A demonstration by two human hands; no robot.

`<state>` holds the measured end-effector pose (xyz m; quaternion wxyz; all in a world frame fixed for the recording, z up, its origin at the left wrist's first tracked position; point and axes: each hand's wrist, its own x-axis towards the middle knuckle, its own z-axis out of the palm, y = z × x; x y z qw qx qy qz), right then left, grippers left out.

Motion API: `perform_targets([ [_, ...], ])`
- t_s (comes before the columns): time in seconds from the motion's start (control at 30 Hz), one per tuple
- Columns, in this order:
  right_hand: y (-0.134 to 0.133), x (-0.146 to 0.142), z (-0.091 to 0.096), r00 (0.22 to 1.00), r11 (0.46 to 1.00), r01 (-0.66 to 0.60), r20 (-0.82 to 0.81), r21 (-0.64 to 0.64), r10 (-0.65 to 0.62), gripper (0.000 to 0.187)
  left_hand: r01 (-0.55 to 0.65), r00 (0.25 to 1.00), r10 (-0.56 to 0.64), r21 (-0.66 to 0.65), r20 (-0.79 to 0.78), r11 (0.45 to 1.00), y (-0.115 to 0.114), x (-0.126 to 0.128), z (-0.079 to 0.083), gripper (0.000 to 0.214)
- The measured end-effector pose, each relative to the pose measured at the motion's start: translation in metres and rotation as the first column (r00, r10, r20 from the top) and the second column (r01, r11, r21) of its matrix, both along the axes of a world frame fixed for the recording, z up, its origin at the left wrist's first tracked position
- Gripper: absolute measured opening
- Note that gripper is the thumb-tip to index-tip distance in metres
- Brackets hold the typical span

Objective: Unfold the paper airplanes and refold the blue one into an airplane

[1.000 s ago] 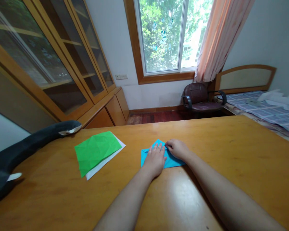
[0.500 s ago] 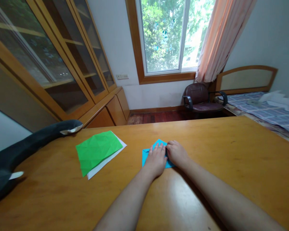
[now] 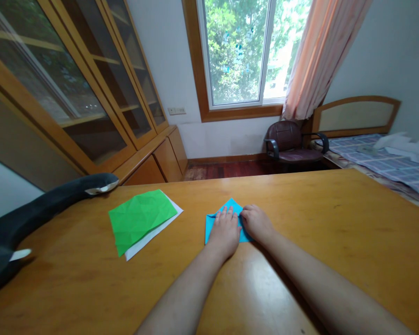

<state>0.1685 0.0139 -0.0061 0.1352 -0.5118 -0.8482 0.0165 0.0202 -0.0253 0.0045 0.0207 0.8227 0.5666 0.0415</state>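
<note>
right hand (image 3: 254,223) now presses closer beside left hand (image 3: 225,231), both flat on blue paper (image 3: 210,225); uneven pressure could skew the crease.

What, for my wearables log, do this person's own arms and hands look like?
The left hand and right hand wear no gloves, and no ring, watch or bracelet shows. The left forearm and right forearm are uncovered down to the picture's bottom edge, so no sleeve is in view. No markings are visible.
</note>
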Motion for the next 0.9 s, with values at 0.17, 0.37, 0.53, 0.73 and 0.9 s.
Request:
perform_targets([
  [0.17, 0.001, 0.001, -0.003, 1.000, 0.999, -0.012, 0.002, 0.035, 0.012, 0.020, -0.031, 1.000, 0.031, -0.006, 0.000, 1.000, 0.002, -0.002, -0.006, 0.055],
  [0.37, -0.004, -0.003, 0.001, 0.997, 0.992, -0.058, -0.050, 0.112, 0.064, 0.021, -0.034, 0.999, 0.034, -0.012, 0.009, 0.999, 0.003, -0.003, -0.010, 0.058],
  [0.53, -0.007, -0.006, 0.005, 0.994, 0.991, -0.095, -0.052, 0.090, 0.100, 0.019, -0.053, 0.998, 0.053, -0.017, 0.017, 0.998, 0.001, -0.002, -0.009, 0.058],
  [0.73, -0.005, -0.005, 0.003, 0.994, 0.996, -0.086, -0.066, 0.007, 0.086, 0.021, -0.059, 0.998, 0.059, -0.023, 0.008, 0.998, 0.002, -0.001, -0.010, 0.060],
  [0.9, -0.005, -0.005, 0.001, 0.995, 0.997, -0.081, -0.064, -0.018, 0.080, 0.027, -0.055, 0.998, 0.055, -0.014, 0.014, 0.998, 0.002, -0.002, -0.012, 0.061],
])
